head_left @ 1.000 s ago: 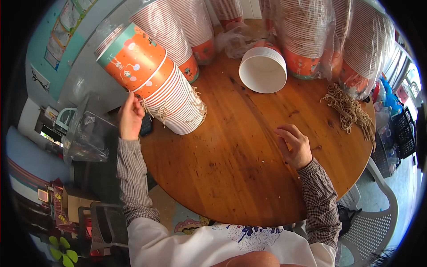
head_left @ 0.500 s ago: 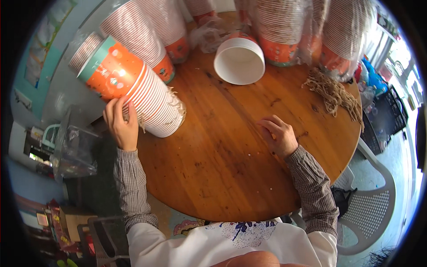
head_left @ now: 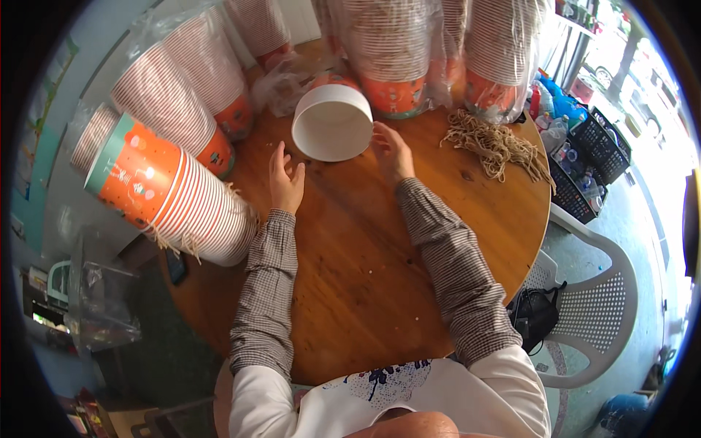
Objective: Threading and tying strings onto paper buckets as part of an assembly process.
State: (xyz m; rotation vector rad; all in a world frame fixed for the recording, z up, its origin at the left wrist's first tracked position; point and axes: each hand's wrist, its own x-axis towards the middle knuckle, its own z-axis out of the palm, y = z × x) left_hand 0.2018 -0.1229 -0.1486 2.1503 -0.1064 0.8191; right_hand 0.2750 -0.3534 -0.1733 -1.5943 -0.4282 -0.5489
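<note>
A white paper tub [head_left: 332,130] lies on its side at the far middle of the wooden table, its mouth facing me and an orange printed wall behind. My left hand [head_left: 288,177] is just short of its left rim, fingers apart and holding nothing. By the tub's right rim is my right hand [head_left: 391,151], fingers stretched out; whether they touch it I cannot tell. Left of my left forearm lies a tilted stack of nested paper tubs [head_left: 179,197], orange and green at one end, with beige string about it.
Tall plastic-wrapped stacks of tubs [head_left: 394,51] line the table's far side. A tangle of beige string [head_left: 489,142] lies at the far right. A dark phone-like object [head_left: 175,267] rests near the left edge. Beyond the table are a grey chair [head_left: 591,306] and black crates [head_left: 595,150].
My left hand has left the string-bound stack and moved right toward the single tub. My right hand has reached forward to the tub's right side. The view has shifted right.
</note>
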